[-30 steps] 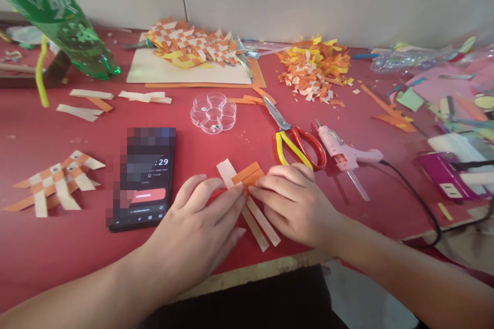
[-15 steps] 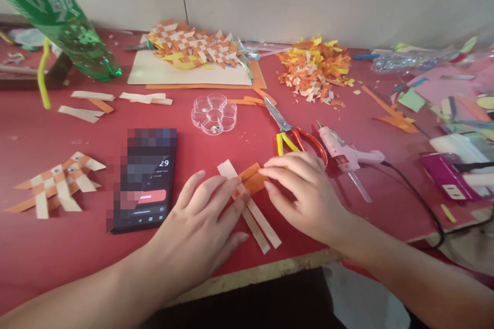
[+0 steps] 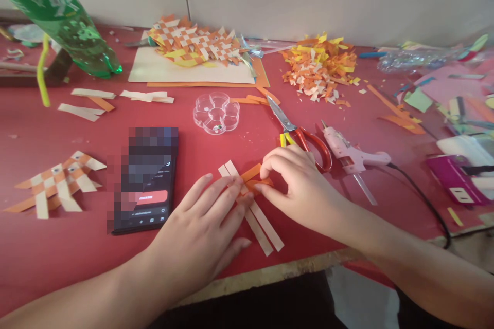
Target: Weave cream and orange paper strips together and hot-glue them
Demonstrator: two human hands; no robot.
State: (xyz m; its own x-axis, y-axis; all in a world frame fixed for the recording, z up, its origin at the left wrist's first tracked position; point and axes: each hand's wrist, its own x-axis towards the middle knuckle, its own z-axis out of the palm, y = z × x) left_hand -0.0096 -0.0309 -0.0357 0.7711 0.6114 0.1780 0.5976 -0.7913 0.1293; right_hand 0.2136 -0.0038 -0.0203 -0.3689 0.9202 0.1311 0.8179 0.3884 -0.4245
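Note:
Crossed cream paper strips and orange paper strips lie near the table's front edge, partly woven together. Flat over their crossing, my left hand presses with its fingers stretched out, hiding part of the weave. My right hand pinches the end of an orange paper strip between thumb and forefinger, just right of the crossing. Beyond it lie scissors with red handles. Left of my left hand is a phone; woven paper fish in orange and cream rest farther left.
A clear flower-shaped tray stands mid-table. On the right are a pink glue gun with a cord and a purple power strip. Behind are paper scraps, stacked woven fish and a green bottle.
My right hand has shifted slightly left, closing in on the crossing. Its orange strip now looks bent up and narrower. My left hand stays pressed on the weave; the view has shifted slightly.

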